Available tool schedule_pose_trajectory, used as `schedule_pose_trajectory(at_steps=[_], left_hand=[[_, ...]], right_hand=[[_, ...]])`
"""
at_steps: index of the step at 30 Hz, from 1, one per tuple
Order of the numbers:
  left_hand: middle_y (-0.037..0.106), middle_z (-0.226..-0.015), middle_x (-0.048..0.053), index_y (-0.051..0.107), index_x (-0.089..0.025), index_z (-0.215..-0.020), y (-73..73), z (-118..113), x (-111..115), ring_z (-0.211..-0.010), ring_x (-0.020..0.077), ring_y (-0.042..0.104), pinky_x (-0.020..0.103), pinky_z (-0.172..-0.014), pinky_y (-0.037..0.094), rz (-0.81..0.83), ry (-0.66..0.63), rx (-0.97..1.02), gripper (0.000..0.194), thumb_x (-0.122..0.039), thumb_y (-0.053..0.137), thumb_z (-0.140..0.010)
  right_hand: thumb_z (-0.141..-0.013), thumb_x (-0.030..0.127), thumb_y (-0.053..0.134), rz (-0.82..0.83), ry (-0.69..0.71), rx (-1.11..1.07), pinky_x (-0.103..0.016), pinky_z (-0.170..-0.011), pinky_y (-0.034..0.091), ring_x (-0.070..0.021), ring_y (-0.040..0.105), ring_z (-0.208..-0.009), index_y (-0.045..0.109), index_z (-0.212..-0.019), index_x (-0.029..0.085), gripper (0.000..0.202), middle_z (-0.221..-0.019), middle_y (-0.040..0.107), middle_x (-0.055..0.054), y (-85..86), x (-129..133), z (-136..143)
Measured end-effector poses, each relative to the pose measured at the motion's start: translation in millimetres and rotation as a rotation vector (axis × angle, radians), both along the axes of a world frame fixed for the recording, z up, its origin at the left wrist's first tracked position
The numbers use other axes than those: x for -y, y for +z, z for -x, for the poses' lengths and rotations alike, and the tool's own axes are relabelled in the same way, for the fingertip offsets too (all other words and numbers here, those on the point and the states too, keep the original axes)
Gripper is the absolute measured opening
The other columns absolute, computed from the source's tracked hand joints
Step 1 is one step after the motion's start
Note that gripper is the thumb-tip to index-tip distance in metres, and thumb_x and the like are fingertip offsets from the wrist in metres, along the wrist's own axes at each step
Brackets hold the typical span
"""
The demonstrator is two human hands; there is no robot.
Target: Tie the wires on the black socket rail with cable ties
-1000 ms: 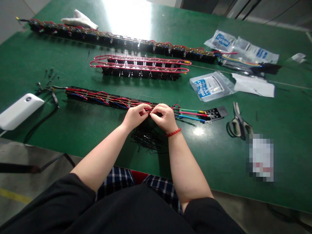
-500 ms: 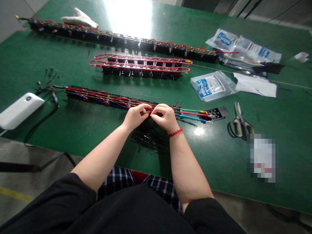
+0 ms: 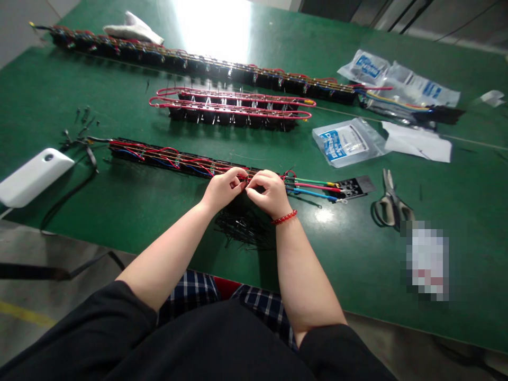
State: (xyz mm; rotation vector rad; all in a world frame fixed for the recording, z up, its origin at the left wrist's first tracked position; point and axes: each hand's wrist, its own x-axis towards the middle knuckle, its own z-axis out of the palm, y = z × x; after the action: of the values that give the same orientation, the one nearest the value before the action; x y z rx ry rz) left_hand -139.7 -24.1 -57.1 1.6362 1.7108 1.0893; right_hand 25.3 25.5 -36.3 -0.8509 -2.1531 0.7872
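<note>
Viewed remotely, my long, black, wire-laced strip (image 3: 159, 156) lies on the green table (image 3: 138, 211); I judge it stiff but delicately wired, best held by its edges. Left hand (image 3: 223, 190) and right hand (image 3: 270, 193) curl pinch-like at it; contents, I cannot tell.

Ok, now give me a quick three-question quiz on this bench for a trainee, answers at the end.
1. True or false: the red beaded bracelet is worn on the left wrist.
2. What lies on the green tabletop just on the wearer's side of the left hand and right hand? A) a white cloth glove; B) a loose heap of thin black strips; C) a clear plastic bag.
3. Fill in: the three brightly coloured wires at the right end of the long black wired strip closest to the wearer are green, ____ and ____.

Key: 1. False, it is on the right wrist. 2. B. 3. Red; blue.
</note>
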Motion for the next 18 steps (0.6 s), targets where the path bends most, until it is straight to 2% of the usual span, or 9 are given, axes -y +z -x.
schedule_pose_trajectory(at_steps=[12, 18], left_hand=[[0.061, -0.062, -0.008, 0.072, -0.024, -0.101, -2.0, 0.4, -1.2, -0.055, 0.0079, 0.054, 0.017, -0.059, 0.042, 0.008, 0.007, -0.019, 0.020, -0.017, 0.065, -0.083], [0.062, -0.062, -0.007, 0.073, -0.023, -0.099, 0.0, -1.0, 0.0, -0.055, 0.0079, 0.055, 0.017, -0.058, 0.042, 0.009, 0.030, 0.005, 0.019, -0.017, 0.065, -0.083]], right_hand=[[-0.072, 0.017, 0.057, -0.011, 0.009, -0.003, -0.035, -0.076, 0.047, -0.0193, 0.058, -0.074, 0.056, -0.061, 0.023, 0.013, -0.070, 0.063, -0.001, -1.1, -2.0, -0.9], [-0.072, 0.016, 0.058, 0.008, 0.004, -0.015, -0.035, -0.077, 0.048, -0.0192, 0.060, -0.074, 0.059, -0.061, 0.022, 0.013, -0.071, 0.065, -0.001, -0.7, -1.3, -1.1]])
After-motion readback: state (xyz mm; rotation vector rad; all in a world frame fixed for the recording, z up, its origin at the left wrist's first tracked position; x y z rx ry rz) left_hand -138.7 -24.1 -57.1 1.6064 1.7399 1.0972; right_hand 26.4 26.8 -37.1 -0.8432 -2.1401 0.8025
